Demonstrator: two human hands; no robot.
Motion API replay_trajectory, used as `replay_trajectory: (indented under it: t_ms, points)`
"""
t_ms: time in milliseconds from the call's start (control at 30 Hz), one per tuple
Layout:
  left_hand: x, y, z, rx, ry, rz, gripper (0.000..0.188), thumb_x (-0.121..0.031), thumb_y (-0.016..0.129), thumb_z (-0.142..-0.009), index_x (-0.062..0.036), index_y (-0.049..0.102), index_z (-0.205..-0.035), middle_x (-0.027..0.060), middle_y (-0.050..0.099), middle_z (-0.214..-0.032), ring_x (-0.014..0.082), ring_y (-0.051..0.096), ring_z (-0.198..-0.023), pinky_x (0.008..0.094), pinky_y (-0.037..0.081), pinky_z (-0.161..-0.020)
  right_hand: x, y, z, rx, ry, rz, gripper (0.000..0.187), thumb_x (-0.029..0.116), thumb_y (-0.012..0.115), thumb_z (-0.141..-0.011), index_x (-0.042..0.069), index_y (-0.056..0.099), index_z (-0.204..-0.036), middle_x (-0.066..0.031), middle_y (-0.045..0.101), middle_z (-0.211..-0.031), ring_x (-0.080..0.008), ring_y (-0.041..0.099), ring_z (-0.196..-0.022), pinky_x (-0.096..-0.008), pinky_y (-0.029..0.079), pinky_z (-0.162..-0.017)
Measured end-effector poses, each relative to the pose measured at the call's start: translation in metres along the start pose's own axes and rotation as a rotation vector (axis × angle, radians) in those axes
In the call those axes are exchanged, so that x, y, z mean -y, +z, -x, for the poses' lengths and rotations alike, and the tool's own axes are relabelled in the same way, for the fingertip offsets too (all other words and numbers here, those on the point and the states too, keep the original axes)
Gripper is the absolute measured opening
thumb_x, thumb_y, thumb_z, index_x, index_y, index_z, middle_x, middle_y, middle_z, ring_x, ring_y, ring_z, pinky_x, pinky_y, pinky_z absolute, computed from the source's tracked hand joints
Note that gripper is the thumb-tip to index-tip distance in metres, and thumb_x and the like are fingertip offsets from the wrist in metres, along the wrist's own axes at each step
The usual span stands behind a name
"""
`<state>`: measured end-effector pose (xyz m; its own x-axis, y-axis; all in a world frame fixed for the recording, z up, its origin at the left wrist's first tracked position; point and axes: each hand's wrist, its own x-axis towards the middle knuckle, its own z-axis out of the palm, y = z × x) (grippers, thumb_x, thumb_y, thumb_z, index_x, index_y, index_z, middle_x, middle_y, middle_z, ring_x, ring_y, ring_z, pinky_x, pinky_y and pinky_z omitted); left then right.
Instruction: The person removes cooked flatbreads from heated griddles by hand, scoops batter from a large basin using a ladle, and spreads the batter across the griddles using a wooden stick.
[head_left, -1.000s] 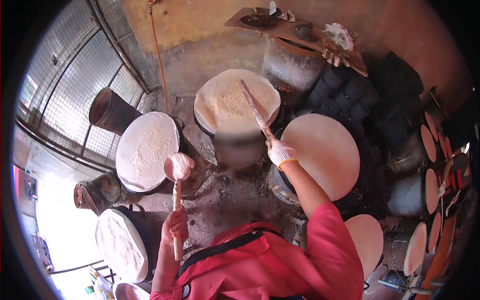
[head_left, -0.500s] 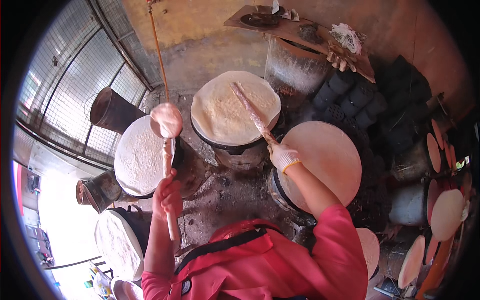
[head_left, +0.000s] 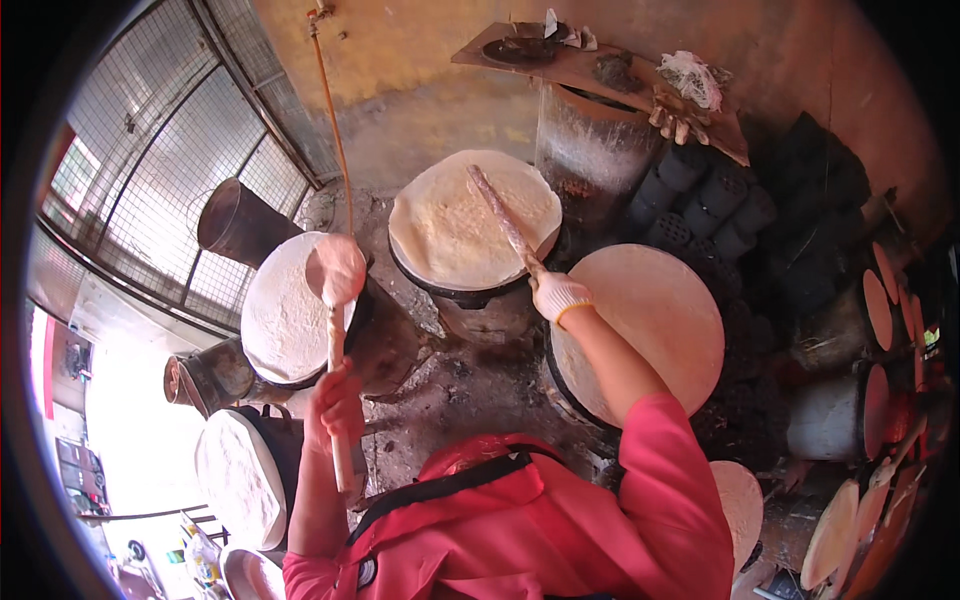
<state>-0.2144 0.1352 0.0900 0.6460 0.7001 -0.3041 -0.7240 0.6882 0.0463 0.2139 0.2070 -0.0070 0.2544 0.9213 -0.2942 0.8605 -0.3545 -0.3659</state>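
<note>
My left hand is closed round the pale wooden handle of a long-handled round paddle. Its pinkish, coated-looking head hangs over the right edge of the left flatbread sheet, on a round griddle; I cannot tell whether they touch. My right hand, in a white glove with a yellow cuff, grips a flour-smeared wooden stick. The stick's far end lies over the middle flatbread sheet, whose rim is lifted and uneven. Below my right forearm lies another smooth, round sheet on its griddle.
A dark metal bucket stands by the mesh wall at left. Black perforated coal briquettes are stacked at the far right. A plank on a drum holds gloves and netting. More round sheets lean at the right; another griddle sits at lower left.
The paddle has come slightly down toward me, with my left hand lower and its fingers wrapped closer round the handle. My right hand and stick have barely moved; the whole view has shifted a little.
</note>
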Motion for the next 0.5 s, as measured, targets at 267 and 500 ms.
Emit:
replay_trajectory:
  t_ms: [267, 500]
  points:
    - [0.024, 0.005, 0.062, 0.123, 0.211, -0.324, 0.026, -0.022, 0.03, -0.11, -0.0108, 0.046, -0.128, -0.0001, 0.04, -0.066, 0.0089, 0.036, -0.041, 0.0261, 0.033, -0.033, 0.017, 0.013, 0.05, 0.076, -0.018, -0.067, 0.048, 0.042, 0.043, -0.101, 0.038, 0.04, -0.148, -0.0194, 0.065, -0.124, -0.0406, 0.063, -0.112, -0.0503, 0.051, -0.095]
    - [0.039, -0.024, 0.103, -0.067, 0.101, -0.151, 0.026, -0.017, 0.038, -0.108, -0.0124, 0.054, -0.126, -0.0029, 0.038, -0.062, 0.0087, 0.034, -0.037, 0.024, 0.033, -0.03, 0.004, 0.007, 0.051, -0.069, 0.128, -0.165, 0.045, 0.048, 0.041, -0.101, 0.04, 0.045, -0.145, -0.0219, 0.067, -0.119, -0.042, 0.064, -0.109, -0.049, 0.052, -0.092]
